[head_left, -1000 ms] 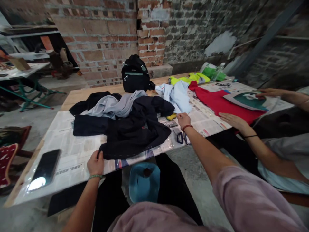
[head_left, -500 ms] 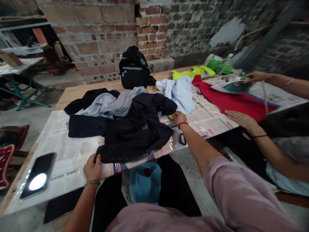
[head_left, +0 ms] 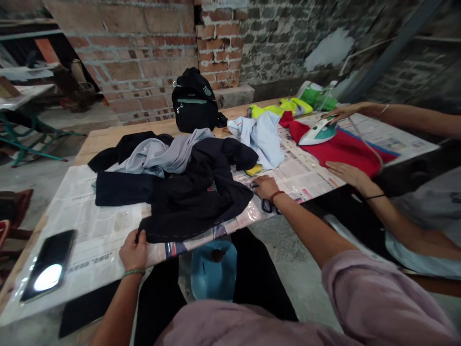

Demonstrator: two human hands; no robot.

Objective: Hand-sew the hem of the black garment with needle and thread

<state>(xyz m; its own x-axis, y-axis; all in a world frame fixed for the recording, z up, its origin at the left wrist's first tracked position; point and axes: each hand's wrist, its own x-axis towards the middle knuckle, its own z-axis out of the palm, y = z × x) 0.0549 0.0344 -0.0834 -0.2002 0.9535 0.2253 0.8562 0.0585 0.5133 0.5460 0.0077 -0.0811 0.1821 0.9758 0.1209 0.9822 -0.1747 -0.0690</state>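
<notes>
A dark navy garment point(head_left: 187, 206) with pale stitches along its near edge lies crumpled on the newspaper-covered table point(head_left: 111, 254). Its near left corner is pinched between the thumb and fingers of my left hand point(head_left: 134, 250). My right hand point(head_left: 266, 187) is closed just right of the garment, with a small dark item point(head_left: 254, 184) at its fingertips, too small to name. Below my right wrist are dark blue scissor handles point(head_left: 267, 205); the rest is hidden. A yellow object point(head_left: 254, 170) lies just beyond that hand, partly under the dark cloth.
Grey cloth point(head_left: 162, 154) and a light blue garment point(head_left: 262, 139) lie behind. A black backpack point(head_left: 196, 103) stands at the back, a phone point(head_left: 48, 264) at left. At right a co-worker's hand holds an iron point(head_left: 320, 132) on red cloth point(head_left: 345, 154). A blue basin point(head_left: 212, 274) sits below.
My right hand has drawn back from the yellow object toward the scissor handles, and a small dark item now shows at its fingertips. My left hand keeps its pinch. The co-worker's iron has slid left.
</notes>
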